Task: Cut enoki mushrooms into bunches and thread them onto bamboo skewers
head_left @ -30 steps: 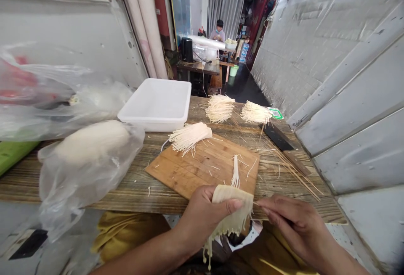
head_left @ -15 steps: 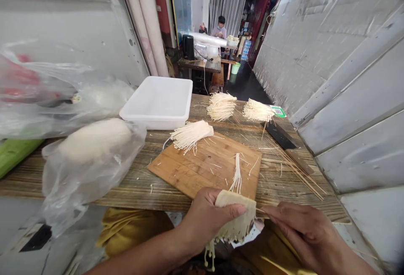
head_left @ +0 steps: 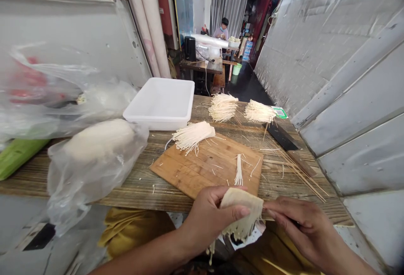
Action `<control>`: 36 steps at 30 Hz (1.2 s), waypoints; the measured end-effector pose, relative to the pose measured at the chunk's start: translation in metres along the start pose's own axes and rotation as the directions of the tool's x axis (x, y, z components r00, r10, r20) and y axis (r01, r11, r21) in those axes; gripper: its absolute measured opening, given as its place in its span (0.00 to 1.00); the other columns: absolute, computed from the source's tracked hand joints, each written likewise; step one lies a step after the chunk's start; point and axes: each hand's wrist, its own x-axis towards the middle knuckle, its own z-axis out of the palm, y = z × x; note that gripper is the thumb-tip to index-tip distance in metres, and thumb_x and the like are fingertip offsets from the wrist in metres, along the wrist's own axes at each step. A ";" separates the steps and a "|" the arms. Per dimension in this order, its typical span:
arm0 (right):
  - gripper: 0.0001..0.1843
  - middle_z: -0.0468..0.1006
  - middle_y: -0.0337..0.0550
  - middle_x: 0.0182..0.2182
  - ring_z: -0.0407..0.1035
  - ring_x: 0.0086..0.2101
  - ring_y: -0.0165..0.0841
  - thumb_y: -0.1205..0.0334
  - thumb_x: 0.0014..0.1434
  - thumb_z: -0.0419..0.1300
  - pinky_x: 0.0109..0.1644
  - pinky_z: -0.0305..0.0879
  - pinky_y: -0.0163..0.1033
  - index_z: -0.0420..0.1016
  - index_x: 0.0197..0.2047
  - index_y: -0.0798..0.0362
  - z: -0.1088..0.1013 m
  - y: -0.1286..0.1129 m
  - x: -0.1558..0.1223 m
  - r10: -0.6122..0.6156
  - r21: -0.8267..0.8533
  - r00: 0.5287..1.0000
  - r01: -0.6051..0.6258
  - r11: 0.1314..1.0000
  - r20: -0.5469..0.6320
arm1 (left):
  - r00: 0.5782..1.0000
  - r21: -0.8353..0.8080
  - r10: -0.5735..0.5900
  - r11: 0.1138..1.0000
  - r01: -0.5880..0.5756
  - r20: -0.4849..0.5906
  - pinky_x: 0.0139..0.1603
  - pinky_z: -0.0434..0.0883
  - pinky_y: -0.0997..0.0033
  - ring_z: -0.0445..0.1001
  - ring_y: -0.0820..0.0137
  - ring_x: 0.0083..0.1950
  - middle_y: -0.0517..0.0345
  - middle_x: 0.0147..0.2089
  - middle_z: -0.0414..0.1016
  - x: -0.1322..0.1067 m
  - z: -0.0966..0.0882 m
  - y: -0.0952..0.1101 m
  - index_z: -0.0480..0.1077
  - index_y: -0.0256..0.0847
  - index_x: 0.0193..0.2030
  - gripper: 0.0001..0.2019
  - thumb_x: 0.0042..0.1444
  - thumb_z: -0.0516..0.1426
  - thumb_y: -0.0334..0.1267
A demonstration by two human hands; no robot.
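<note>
In front of me, below the table's near edge, my left hand (head_left: 211,216) grips a flattened bunch of enoki mushrooms (head_left: 245,198), thumb across its face. The bunch hangs with its caps downward. My right hand (head_left: 299,222) is closed at the bunch's right side, pinching a thin bamboo skewer that is mostly hidden by the fingers and mushrooms. Just beyond, a wooden cutting board (head_left: 192,167) carries a small strip of enoki (head_left: 239,170) and a larger enoki bunch (head_left: 194,135) at its far edge.
A white plastic tub (head_left: 159,102) stands at the back left, beside a clear bag (head_left: 97,149) with something pale inside. Two enoki bunches lie farther back. A cleaver (head_left: 280,136) and loose skewers (head_left: 307,178) lie on the right. Another person (head_left: 221,31) sits in the background.
My right hand's fingers now sit right against the mushroom bunch; the length of skewer that showed between them is nearly gone from sight. The view has shifted slightly.
</note>
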 end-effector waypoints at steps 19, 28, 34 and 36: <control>0.11 0.79 0.34 0.29 0.72 0.28 0.26 0.68 0.63 0.54 0.30 0.66 0.30 0.76 0.42 0.46 -0.008 -0.002 -0.004 0.047 0.031 0.992 -0.051 0.998 0.118 | 0.989 0.176 0.078 0.979 -0.099 0.125 0.28 0.59 0.77 0.60 0.77 0.25 0.62 0.22 0.66 -0.006 -0.008 0.004 0.79 0.38 0.30 0.13 0.50 0.62 0.47; 0.15 0.78 0.34 0.29 0.72 0.29 0.24 0.69 0.63 0.55 0.32 0.67 0.28 0.75 0.49 0.44 -0.010 -0.001 0.002 0.032 0.071 0.991 -0.042 0.997 0.132 | 0.992 0.168 0.061 0.982 -0.080 0.113 0.27 0.60 0.77 0.61 0.78 0.23 0.62 0.21 0.68 -0.004 -0.008 0.002 0.79 0.37 0.30 0.14 0.49 0.63 0.48; 0.19 0.75 0.34 0.26 0.71 0.27 0.26 0.71 0.63 0.54 0.28 0.66 0.29 0.73 0.52 0.42 -0.012 -0.001 -0.001 -0.018 0.033 0.994 0.014 0.999 0.107 | 0.959 0.346 0.264 0.894 -0.284 0.104 0.34 0.69 0.74 0.74 0.71 0.30 0.58 0.29 0.79 -0.006 -0.008 0.002 0.80 0.42 0.36 0.10 0.55 0.60 0.43; 0.22 0.74 0.35 0.26 0.70 0.26 0.26 0.72 0.63 0.53 0.27 0.65 0.30 0.70 0.56 0.42 -0.011 -0.003 -0.004 -0.093 -0.004 0.992 0.093 0.996 0.084 | 0.876 0.476 0.446 0.740 -0.476 0.183 0.48 0.70 0.68 0.79 0.66 0.41 0.56 0.38 0.82 -0.007 -0.013 0.003 0.79 0.44 0.40 0.08 0.57 0.59 0.37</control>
